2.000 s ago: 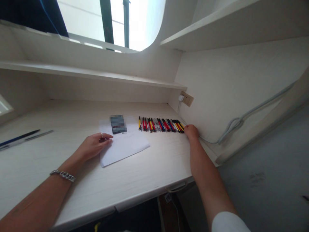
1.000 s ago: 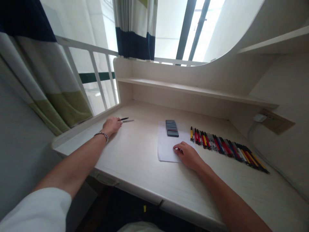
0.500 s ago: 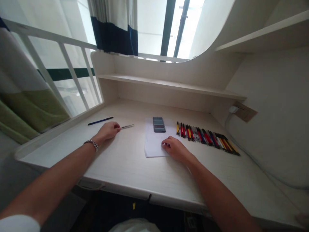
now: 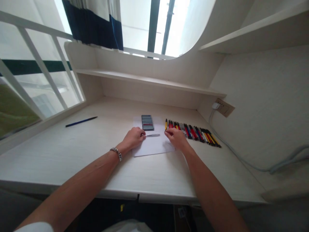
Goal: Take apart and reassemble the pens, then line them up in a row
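My left hand [image 4: 135, 137] is closed in a pinch around slim silver tweezers [image 4: 153, 135], which point right over a white sheet of paper [image 4: 149, 149]. A silver chain bracelet is on that wrist. Just behind the tweezers, a dark flat rectangular object [image 4: 147, 123] with a pixelated face lies on the sheet. My right hand [image 4: 176, 138] has its thumb and fingertips drawn together at the near end of a yellow and black pen [image 4: 166, 123]; whether they grip anything is hidden. From that pen a row of pens [image 4: 199, 133] in several colours runs to the right.
A dark blue pen [image 4: 81, 121] lies alone on the left of the white desk [image 4: 79, 154]. Along the back runs a low shelf [image 4: 145, 79]. At the right wall, a plug in a socket [image 4: 225, 107] feeds a grey cable [image 4: 238, 153].
My left hand has carried the tweezers rightward from the bare desk to over the paper. My right hand has moved closer to the leftmost pen of the row. The camera view has shifted right.
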`<action>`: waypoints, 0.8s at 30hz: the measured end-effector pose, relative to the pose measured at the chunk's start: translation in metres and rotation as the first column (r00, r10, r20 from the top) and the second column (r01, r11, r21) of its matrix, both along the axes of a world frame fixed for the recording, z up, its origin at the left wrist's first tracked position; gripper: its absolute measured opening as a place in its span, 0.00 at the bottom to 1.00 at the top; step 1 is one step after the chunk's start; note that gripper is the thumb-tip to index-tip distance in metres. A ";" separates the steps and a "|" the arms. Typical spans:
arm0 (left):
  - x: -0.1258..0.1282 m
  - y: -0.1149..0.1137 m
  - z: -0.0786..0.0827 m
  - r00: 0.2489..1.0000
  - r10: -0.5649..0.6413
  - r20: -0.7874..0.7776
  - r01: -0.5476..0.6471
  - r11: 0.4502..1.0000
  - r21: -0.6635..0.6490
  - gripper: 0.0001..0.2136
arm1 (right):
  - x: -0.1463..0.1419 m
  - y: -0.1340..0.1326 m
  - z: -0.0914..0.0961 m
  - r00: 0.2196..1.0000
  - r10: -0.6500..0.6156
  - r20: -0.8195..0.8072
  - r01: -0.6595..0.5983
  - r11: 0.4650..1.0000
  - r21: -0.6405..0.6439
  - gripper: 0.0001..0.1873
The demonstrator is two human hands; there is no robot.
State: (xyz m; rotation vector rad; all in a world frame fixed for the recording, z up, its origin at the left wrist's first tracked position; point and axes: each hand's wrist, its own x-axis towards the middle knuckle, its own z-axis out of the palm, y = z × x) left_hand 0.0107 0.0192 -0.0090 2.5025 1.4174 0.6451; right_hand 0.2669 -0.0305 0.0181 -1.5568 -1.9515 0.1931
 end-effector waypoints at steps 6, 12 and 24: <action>-0.011 -0.003 0.004 0.997 0.013 0.070 -0.009 0.998 -0.062 0.17 | -0.004 0.001 -0.001 0.999 0.015 0.037 -0.013 0.998 -0.056 0.10; -0.024 0.002 0.006 0.981 0.121 0.153 -0.100 0.985 -0.140 0.15 | -0.013 0.016 0.007 0.968 0.031 0.247 0.009 0.987 -0.161 0.12; -0.022 0.006 0.002 0.979 0.120 0.162 -0.101 0.988 -0.118 0.14 | -0.035 0.026 -0.023 0.978 0.026 0.208 -0.003 0.994 -0.111 0.15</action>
